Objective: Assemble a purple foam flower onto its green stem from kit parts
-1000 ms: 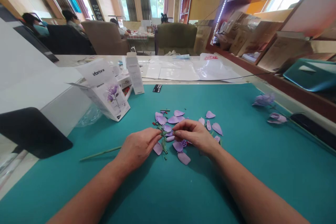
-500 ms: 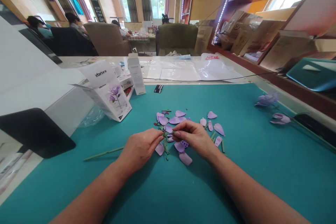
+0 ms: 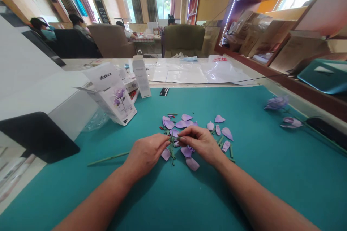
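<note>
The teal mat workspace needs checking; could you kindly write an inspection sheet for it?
surface: flat teal mat
job's things: lilac petals and short green stems scattered; long green stem left; two lilac flowers right
clutter: open inbrixx box, crumpled clear plastic, white plastic bag
hands: left hand and right hand pinch a small green stem
cables: thin black cable behind the mat
surroundings: seated people, armchairs, shelves of cardboard

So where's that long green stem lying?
In the head view, the long green stem lies on the teal mat, left of the person's left hand, below the flower box.
</note>
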Demonstrator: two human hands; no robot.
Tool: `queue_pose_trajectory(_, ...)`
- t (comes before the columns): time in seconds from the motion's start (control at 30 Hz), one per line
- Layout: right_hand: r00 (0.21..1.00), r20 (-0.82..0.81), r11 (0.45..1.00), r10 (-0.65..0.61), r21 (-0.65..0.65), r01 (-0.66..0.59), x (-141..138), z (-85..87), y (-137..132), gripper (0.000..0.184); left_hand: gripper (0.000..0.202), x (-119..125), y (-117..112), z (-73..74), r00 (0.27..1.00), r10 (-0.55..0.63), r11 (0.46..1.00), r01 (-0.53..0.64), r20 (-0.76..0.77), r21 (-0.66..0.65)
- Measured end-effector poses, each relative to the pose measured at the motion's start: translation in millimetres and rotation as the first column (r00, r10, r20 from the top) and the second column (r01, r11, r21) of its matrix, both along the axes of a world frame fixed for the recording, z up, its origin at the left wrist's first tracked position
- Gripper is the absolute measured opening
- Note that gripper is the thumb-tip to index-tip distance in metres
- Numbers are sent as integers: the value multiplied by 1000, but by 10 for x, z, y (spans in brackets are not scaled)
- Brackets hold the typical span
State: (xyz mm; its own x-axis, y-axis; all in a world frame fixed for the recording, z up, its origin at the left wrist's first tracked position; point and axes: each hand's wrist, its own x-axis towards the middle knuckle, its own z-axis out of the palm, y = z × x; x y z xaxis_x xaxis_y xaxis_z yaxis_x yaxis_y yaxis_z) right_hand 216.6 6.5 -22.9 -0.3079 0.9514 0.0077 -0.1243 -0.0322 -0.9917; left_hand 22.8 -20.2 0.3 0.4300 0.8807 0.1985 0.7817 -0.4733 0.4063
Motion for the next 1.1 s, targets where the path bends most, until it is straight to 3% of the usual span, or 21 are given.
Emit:
queue_pose_trajectory(0.5, 995, 93, 996, -39, 89, 31, -31, -17, -42, 15, 30, 7, -8, -10, 999, 27, 1000, -27, -31, 6)
queue_pose_trajectory(0.8, 999, 50, 997, -18, 72, 14, -10, 27, -39, 21, 30, -2, -16, 23, 999, 36, 998, -35, 21, -57)
queue_pose_trajectory(0.97, 986, -32, 987, -161, 0, 161, 119, 55, 79, 29, 41, -81, 31, 95, 994, 92, 980, -79, 65, -184)
queue_pose_trajectory(1.1, 949, -110, 955, -294, -67, 288, 254, 76, 178, 33, 31, -139, 82, 151, 987, 115, 957, -79, 114, -281)
